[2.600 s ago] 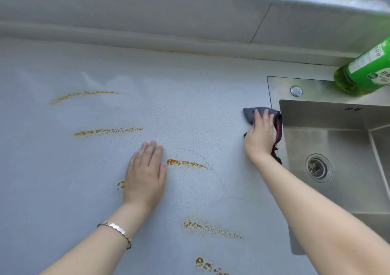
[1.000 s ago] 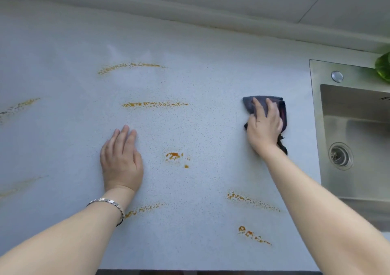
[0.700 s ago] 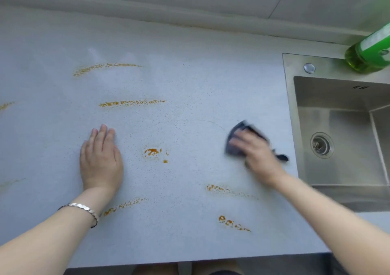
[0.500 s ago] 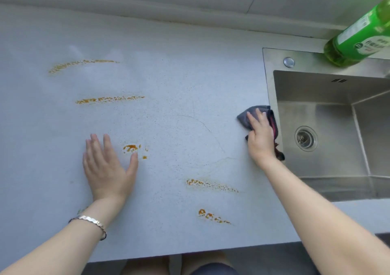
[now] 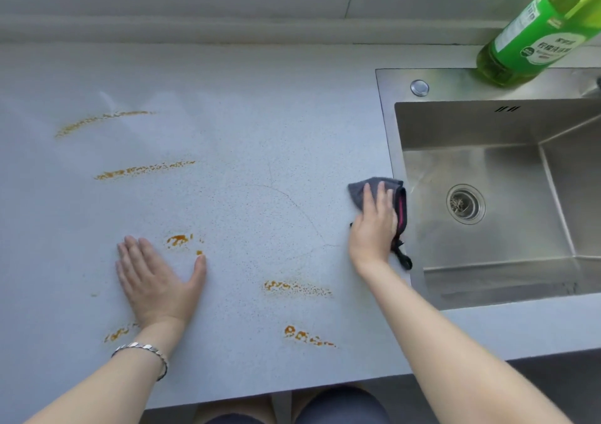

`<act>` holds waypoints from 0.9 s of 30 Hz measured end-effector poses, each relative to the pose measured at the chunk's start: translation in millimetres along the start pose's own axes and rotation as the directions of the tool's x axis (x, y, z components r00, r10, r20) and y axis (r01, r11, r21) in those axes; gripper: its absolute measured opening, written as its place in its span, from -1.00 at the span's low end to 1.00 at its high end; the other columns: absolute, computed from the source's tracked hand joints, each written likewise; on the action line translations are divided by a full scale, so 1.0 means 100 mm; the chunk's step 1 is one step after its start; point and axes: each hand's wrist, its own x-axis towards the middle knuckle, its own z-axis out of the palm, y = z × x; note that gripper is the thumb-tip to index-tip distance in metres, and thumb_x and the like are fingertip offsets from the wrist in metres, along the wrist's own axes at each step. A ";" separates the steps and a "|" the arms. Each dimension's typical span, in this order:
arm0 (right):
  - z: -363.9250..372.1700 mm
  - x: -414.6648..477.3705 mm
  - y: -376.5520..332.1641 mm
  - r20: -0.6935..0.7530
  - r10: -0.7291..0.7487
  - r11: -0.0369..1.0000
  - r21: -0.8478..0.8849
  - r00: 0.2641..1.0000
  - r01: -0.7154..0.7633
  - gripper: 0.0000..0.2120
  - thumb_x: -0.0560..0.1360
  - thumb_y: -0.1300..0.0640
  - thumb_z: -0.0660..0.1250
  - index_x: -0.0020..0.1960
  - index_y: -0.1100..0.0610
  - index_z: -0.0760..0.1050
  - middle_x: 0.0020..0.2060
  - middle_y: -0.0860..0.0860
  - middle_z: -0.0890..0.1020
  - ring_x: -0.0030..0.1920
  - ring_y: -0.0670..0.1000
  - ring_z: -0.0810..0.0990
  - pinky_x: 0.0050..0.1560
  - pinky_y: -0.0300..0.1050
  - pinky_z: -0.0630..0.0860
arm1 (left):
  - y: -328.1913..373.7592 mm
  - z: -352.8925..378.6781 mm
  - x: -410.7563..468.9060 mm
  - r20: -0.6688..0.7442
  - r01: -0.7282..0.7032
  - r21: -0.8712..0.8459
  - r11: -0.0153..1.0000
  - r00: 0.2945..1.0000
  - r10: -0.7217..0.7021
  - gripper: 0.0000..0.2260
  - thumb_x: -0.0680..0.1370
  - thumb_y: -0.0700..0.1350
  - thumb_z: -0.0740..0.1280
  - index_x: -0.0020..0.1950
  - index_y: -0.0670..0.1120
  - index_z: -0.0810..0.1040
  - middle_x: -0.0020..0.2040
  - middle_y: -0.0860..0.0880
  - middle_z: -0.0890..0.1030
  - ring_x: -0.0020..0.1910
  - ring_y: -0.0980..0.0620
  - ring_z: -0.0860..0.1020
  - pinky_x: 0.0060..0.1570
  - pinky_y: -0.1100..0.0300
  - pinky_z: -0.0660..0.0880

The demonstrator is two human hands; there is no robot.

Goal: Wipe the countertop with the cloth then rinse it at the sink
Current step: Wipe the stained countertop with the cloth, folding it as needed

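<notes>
Two hands: left hand splayed flat, empty, near counter front edge; right hand straight-fingered, pressing half-hidden cloth by sink.

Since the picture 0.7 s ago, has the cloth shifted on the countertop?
Yes. The cloth, under the right hand, has swept right: then it lay well short of the sink, now it reaches the sink's left rim.
</notes>
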 end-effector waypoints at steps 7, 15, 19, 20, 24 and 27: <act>0.11 -1.13 -0.11 0.351 -0.733 0.654 0.130 0.582 0.745 -0.46 0.29 0.26 0.11 0.26 0.04 0.39 0.29 0.07 0.50 0.34 0.04 0.33 0.28 -0.13 0.21 | 0.05 -0.11 -0.01 0.153 -0.010 0.057 0.998 0.988 0.001 -0.11 0.35 0.30 -0.03 0.40 -0.40 0.08 0.44 -0.41 0.10 0.46 -0.30 0.03 0.43 -0.14 -0.06; 0.10 -1.09 -0.20 -0.055 0.173 0.985 -0.002 0.983 -0.174 -0.45 0.40 0.24 -0.01 0.39 0.15 0.28 0.46 0.16 0.19 0.49 0.16 0.07 0.42 0.20 0.13 | -0.22 -0.37 0.10 0.335 -0.230 0.146 0.962 0.927 0.171 -0.22 0.50 0.26 0.07 0.47 -0.25 -0.12 0.51 -0.26 -0.09 0.49 -0.16 -0.15 0.43 -0.03 -0.14; 0.61 -1.76 -0.97 0.106 -0.168 0.985 0.057 0.980 0.163 -0.43 0.35 0.29 0.06 0.36 0.08 0.31 0.41 0.14 0.31 0.46 0.07 0.08 0.36 0.01 0.14 | -0.41 -0.53 0.20 0.385 -0.381 0.189 0.905 0.876 0.289 -0.27 0.51 0.25 0.07 0.49 -0.15 -0.11 0.52 -0.20 -0.07 0.49 -0.12 -0.12 0.43 -0.04 -0.14; 0.61 -1.89 -0.97 0.188 -0.319 0.948 0.052 0.929 0.314 -0.43 0.32 0.27 0.07 0.33 0.06 0.32 0.38 0.11 0.35 0.42 0.04 0.13 0.34 -0.03 0.16 | -0.43 -0.55 0.22 0.391 -0.401 0.183 0.898 0.868 0.308 -0.27 0.51 0.25 0.07 0.49 -0.14 -0.11 0.52 -0.20 -0.06 0.49 -0.13 -0.11 0.43 -0.04 -0.13; 0.09 -1.64 -0.31 0.300 -0.319 0.942 -0.001 0.899 0.335 -0.45 0.38 0.25 0.10 0.36 0.02 0.34 0.44 0.02 0.25 0.47 -0.05 0.06 0.40 0.01 0.14 | -0.49 -0.59 0.30 0.415 -0.475 0.178 0.862 0.831 0.371 -0.27 0.50 0.26 0.09 0.48 -0.14 -0.07 0.50 -0.21 -0.01 0.47 -0.15 -0.07 0.43 -0.03 -0.13; -0.15 -1.42 0.06 0.053 0.182 0.981 -0.084 0.982 -0.177 -0.49 0.46 0.21 0.02 0.41 0.07 0.26 0.48 0.09 0.15 0.50 0.07 0.05 0.39 0.06 0.14 | -0.57 -0.59 0.32 0.409 -0.499 0.163 0.851 0.819 0.402 -0.28 0.49 0.26 0.10 0.48 -0.13 -0.05 0.49 -0.21 0.03 0.46 -0.15 -0.05 0.42 -0.03 -0.11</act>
